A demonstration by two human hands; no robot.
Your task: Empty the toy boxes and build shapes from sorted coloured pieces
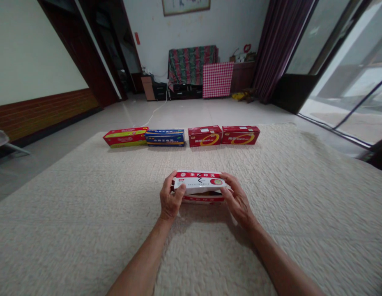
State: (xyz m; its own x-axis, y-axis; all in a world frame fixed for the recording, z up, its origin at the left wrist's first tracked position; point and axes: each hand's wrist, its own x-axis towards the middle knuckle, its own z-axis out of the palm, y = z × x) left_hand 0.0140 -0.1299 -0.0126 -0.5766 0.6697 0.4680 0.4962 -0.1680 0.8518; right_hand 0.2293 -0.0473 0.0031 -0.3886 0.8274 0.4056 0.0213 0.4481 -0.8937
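Note:
A red and white cardboard box [197, 181] with printed characters and a black squiggle on its lid lies on the cream quilted cover [191, 255]. Its lid is slightly raised at the near edge, and a dark gap shows beneath it. My left hand [171, 197] grips the left end of the lid, thumb on top. On the right end, my right hand [238, 199] has its fingers bent around the lid's corner. What is inside the box cannot be made out.
Beyond the hands stand a red and yellow-green box [126, 137], a blue box [165, 138], a red box [205, 136] and another red box [240, 135] in a row. A white chair [3, 139] is at the left; a glass door [341, 82] is at the right.

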